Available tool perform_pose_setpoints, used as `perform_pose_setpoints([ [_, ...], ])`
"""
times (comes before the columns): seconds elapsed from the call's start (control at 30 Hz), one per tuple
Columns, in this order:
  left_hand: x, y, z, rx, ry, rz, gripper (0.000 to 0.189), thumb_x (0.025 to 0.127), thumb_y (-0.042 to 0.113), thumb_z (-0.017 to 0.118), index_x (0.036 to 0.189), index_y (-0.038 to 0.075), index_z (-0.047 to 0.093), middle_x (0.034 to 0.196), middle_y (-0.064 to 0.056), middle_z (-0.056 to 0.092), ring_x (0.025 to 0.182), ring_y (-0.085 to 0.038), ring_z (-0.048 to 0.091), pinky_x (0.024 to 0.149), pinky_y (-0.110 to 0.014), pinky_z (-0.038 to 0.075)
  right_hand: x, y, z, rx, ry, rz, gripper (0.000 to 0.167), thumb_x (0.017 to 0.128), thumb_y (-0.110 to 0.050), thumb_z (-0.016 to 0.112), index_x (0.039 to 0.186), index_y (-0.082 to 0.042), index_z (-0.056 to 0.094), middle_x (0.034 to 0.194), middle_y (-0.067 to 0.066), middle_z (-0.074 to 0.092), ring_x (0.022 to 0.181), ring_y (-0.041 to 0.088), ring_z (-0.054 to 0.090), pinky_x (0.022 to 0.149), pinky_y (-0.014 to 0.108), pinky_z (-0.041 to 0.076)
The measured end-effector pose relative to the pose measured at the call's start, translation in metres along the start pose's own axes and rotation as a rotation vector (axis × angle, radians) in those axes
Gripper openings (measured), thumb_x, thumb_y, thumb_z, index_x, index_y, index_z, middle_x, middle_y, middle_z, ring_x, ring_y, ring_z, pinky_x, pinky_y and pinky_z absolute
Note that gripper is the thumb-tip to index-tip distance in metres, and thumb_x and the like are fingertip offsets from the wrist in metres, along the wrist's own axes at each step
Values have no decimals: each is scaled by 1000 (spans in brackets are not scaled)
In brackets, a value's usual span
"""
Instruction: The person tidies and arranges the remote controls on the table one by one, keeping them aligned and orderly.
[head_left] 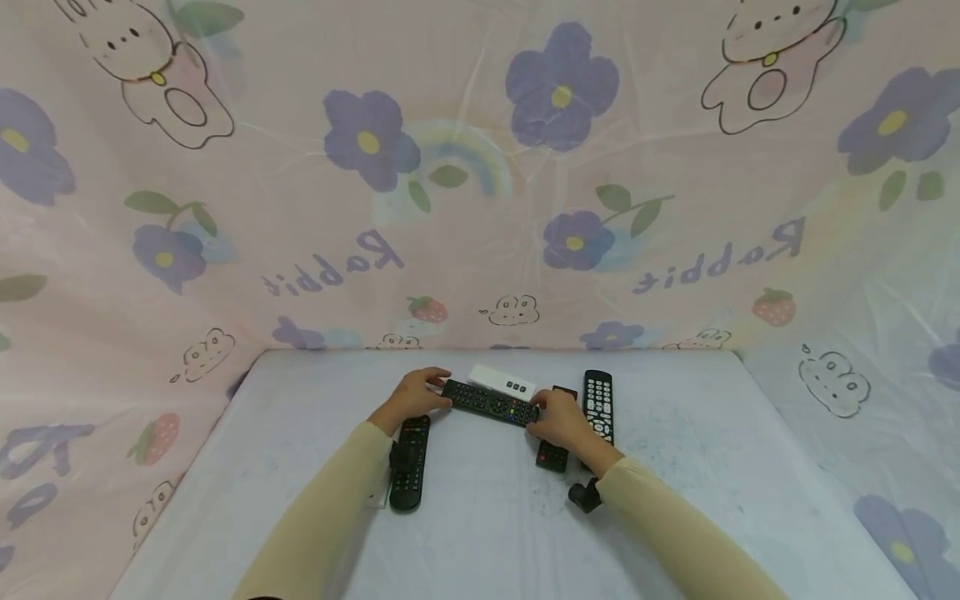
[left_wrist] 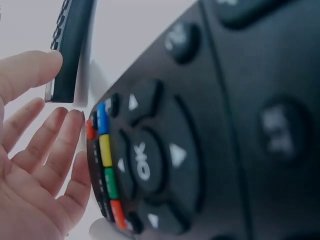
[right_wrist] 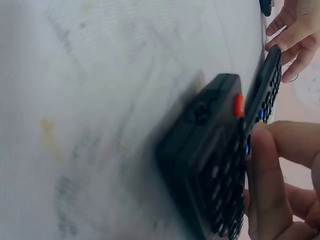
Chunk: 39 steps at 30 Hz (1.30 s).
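Observation:
A black remote control (head_left: 487, 403) lies crosswise between both hands. At its right end my right hand (head_left: 561, 419) pinches it between thumb and fingers, also visible in the right wrist view. Around the left end is my left hand (head_left: 415, 397), its thumb (left_wrist: 35, 72) against the remote and the other fingers loosely spread. Below that hand lies another black remote (head_left: 409, 475), whose OK button and coloured keys fill the left wrist view. Beneath the right hand sits a third black remote (head_left: 552, 457), with a red button in the right wrist view.
Just behind the crosswise remote is a white remote (head_left: 501, 380). To the right stands a long black remote with white buttons (head_left: 599, 396). All lie on a white table (head_left: 675, 467), with a patterned cloth (head_left: 465, 250) rising behind its far edge.

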<state>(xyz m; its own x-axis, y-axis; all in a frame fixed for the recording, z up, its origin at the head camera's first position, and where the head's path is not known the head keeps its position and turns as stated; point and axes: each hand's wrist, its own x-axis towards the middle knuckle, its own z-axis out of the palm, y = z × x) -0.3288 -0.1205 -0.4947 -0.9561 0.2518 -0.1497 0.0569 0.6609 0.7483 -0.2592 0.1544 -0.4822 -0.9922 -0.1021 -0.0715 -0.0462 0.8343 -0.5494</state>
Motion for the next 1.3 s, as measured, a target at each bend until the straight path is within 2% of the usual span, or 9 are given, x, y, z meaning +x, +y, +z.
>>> perform_pose_setpoints([
  [0.23, 5, 0, 1, 4, -31, -30, 54, 80, 14, 78, 131, 19, 59, 124, -8, 61, 109, -23, 61, 89, -39, 52, 2, -1, 3, -10, 7, 11, 42, 76, -15, 80, 114, -3, 67, 107, 15, 64, 98, 27, 61, 85, 44, 53],
  [0.5, 8, 0, 1, 37, -67, -34, 54, 81, 14, 77, 131, 18, 58, 125, -9, 60, 112, -24, 59, 92, -40, 51, 7, 0, 8, -15, 20, 2, 43, 73, -14, 81, 111, 1, 67, 97, 13, 64, 88, 23, 59, 79, 40, 52],
  [0.8, 5, 3, 0, 23, -62, -49, 52, 82, 14, 75, 131, 20, 58, 126, -8, 60, 114, -25, 58, 93, -41, 50, 9, -4, 14, -40, 19, 18, 47, 70, -13, 82, 111, 3, 66, 106, 17, 66, 100, 29, 62, 89, 45, 52],
  [1.13, -3, 7, -5, 58, -58, -25, 50, 83, 15, 76, 129, 19, 59, 122, -7, 61, 112, -23, 59, 95, -42, 50, 10, -1, 17, -36, 31, 3, 46, 70, -12, 81, 110, 3, 66, 106, 16, 66, 98, 27, 60, 87, 44, 52],
  [1.3, -4, 8, -8, 79, -60, 7, 49, 82, 17, 77, 128, 19, 60, 117, -6, 62, 107, -21, 61, 94, -42, 50, 9, 1, 14, 11, 38, -1, 46, 69, -12, 81, 111, 2, 66, 103, 14, 66, 93, 24, 59, 84, 42, 52],
])
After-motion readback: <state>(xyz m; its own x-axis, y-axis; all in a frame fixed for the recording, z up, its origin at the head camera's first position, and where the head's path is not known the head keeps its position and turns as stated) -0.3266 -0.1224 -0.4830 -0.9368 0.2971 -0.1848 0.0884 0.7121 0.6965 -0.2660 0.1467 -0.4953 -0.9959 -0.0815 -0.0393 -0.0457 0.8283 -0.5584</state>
